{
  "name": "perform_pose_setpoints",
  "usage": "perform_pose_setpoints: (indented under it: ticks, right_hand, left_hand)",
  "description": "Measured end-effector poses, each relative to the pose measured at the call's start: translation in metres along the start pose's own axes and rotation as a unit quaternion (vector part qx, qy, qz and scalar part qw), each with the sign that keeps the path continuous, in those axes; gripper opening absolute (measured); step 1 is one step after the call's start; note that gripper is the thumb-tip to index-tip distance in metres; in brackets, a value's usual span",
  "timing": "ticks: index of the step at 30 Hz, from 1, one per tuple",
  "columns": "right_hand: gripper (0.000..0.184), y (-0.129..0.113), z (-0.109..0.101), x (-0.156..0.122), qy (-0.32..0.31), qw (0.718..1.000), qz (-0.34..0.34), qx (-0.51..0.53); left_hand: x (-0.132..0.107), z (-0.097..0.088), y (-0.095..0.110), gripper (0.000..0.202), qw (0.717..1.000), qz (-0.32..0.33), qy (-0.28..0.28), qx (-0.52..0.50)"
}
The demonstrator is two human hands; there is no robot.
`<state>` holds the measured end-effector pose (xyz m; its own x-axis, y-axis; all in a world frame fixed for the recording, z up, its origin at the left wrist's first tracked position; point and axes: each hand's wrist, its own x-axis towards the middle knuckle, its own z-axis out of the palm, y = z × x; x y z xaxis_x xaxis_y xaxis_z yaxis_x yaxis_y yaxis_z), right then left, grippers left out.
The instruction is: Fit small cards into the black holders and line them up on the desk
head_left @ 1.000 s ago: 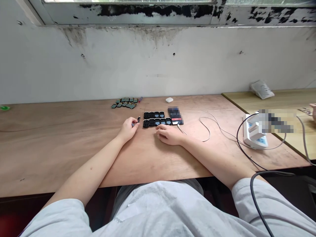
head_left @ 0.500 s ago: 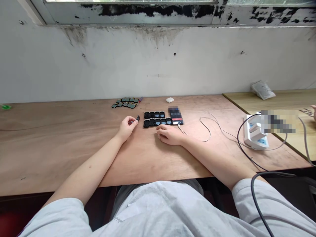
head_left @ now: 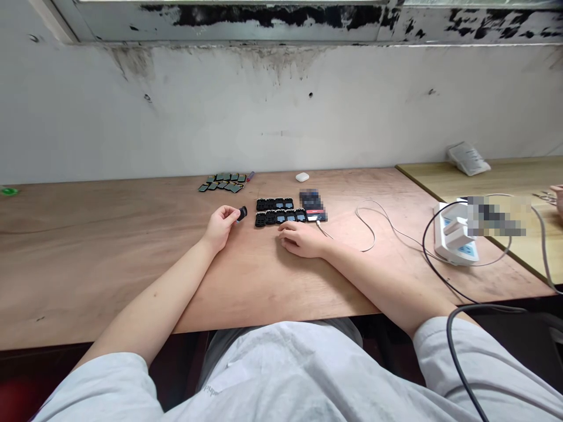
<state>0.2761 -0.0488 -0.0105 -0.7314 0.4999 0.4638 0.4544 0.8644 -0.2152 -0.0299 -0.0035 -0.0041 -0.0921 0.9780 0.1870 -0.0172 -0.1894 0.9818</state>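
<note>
My left hand (head_left: 220,228) pinches a small black plastic piece (head_left: 242,213) between thumb and fingers, raised just over the table; a bit of blue shows at its lower edge. To its right, small black plastic housings lie in a back row (head_left: 275,204) and a front row (head_left: 280,217), some with light-blue patches. My right hand (head_left: 303,239) rests on the table just below the front row, its fingers loosely bent and holding nothing. Beside the housings lies a dark phone (head_left: 311,200), partly blurred, with a white cable plugged into its near end.
Flat greenish square parts (head_left: 222,184) lie in two rows near the wall, beside a thin purple tool (head_left: 250,176). A white case (head_left: 302,177) sits farther right. A power strip (head_left: 455,249) with cables and a plastic packet (head_left: 468,159) are on the right. Another person's hand (head_left: 558,199) shows at the right edge.
My left hand has shifted slightly left and turned the black piece, so that more of its broad face shows. My right hand has stayed put.
</note>
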Motion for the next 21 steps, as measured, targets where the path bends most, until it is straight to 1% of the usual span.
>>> perform_pose_setpoints:
  ticks: [5,13,16,21]
  right_hand:
    - [0.020,0.0006,0.0008,-0.0002,0.000,1.000,-0.003,-0.001]
    - [0.019,0.0009,0.0007,0.0003,-0.001,1.000,-0.011,-0.003]
    - [0.019,0.0014,0.0012,0.0002,-0.001,1.000,-0.011,-0.004]
    - [0.019,0.0012,0.0010,0.0001,-0.003,1.000,-0.009,-0.006]
  left_hand:
    - [-0.0007,0.0018,-0.0013,0.036,1.000,0.008,0.000,-0.023]
    - [0.0027,-0.0011,-0.0033,0.041,0.999,-0.002,0.021,-0.045]
    - [0.0028,-0.0020,-0.0013,0.043,0.997,-0.014,0.017,-0.070]
    - [0.0018,-0.0029,0.0000,0.044,0.995,-0.052,0.017,-0.089]
